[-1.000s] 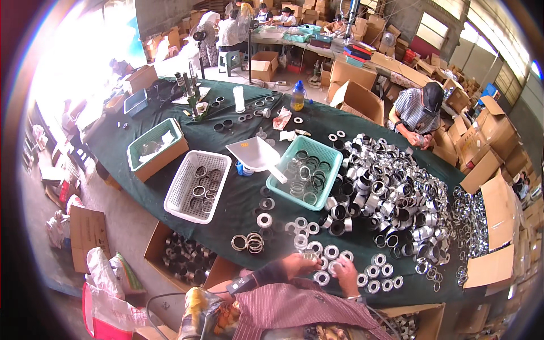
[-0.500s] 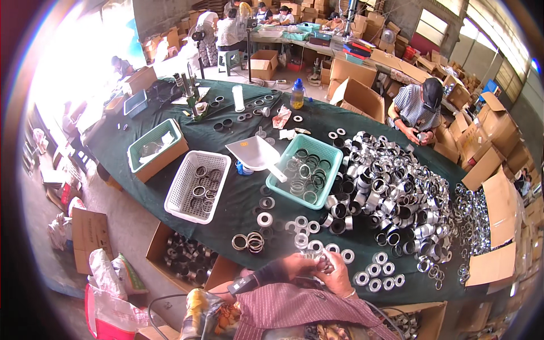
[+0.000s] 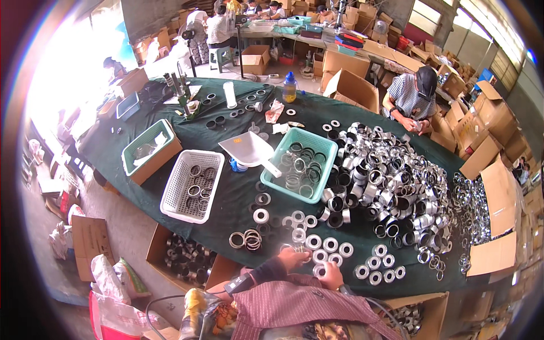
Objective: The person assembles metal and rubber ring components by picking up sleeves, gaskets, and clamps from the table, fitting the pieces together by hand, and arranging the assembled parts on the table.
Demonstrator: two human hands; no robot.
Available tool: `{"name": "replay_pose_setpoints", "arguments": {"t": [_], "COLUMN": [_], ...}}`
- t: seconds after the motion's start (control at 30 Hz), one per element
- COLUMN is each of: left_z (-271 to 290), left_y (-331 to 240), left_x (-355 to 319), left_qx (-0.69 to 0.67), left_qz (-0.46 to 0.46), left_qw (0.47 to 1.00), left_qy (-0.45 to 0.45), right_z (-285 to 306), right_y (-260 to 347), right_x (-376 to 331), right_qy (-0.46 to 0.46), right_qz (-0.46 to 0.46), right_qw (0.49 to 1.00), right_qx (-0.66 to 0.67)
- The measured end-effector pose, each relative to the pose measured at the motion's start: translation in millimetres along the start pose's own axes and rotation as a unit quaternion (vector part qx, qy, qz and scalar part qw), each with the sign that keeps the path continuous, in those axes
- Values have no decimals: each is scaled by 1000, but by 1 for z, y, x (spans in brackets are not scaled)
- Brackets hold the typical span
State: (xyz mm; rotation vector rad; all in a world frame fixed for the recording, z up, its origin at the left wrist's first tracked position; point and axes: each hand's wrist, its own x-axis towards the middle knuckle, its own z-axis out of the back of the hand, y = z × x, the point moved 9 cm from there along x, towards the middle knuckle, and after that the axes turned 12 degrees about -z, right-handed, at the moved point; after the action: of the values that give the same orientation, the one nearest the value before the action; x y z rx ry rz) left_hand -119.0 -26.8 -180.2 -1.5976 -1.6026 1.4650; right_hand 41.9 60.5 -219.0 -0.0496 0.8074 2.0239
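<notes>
My left hand (image 3: 293, 258) is at the table's near edge, fingers closed round a small, blurred piece that I cannot make out. Just to its right, my right hand (image 3: 330, 276) has its fingertips on a flat silver ring (image 3: 318, 270), the nearest of a cluster. Beyond the fingers lie several more flat rings (image 3: 330, 245) with pale rims, and a second group (image 3: 374, 262) sits to the right. Clear ring pieces (image 3: 298, 223) lie just past my left hand. Left of them is a small stack of thin metal rings (image 3: 253, 239).
A turquoise basket (image 3: 271, 182) and a white basket (image 3: 164, 202) hold rings, with a white dustpan (image 3: 245, 148) between them. A big heap of metal collars (image 3: 391, 181) covers the table's right side. A person (image 3: 412, 96) works across the table. An open carton (image 3: 156, 249) stands below the near edge.
My hands were together over a small piece; now they are apart. The left has moved left and the right has come down onto a ring in the cluster. The whole view has shifted slightly.
</notes>
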Motion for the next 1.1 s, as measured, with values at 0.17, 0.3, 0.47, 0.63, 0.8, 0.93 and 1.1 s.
{"name": "replay_pose_setpoints", "arguments": {"t": [0.17,0.3,0.47,0.63,0.8,0.93,1.1], "left_z": [7,11,12,13,13,17,8], "left_y": [3,-9,-11,-8,-5,-1,-16], "left_x": [-6,-18,-16,-13,-10,-7,-8], "left_qx": [-2,-34,-35,-27,-41,-27,-60], "left_qz": [22,58,46,39,32,43,53], "left_qw": [1000,997,998,998,999,999,997], "left_qy": [-11,-24,-27,-33,-6,-9,-17], "right_z": [-23,-26,-32,-37,-13,0,-20], "right_y": [-7,-12,-27,-29,-28,-67,-120], "right_x": [3,-1,-10,-2,-11,-30,-25], "right_qy": [-47,-57,-91,-29,-54,-107,-75], "right_qz": [22,-5,-50,-54,-65,-165,-190], "right_qw": [995,994,994,998,996,980,978], "right_qx": [-81,-88,-25,5,4,-31,-34]}}
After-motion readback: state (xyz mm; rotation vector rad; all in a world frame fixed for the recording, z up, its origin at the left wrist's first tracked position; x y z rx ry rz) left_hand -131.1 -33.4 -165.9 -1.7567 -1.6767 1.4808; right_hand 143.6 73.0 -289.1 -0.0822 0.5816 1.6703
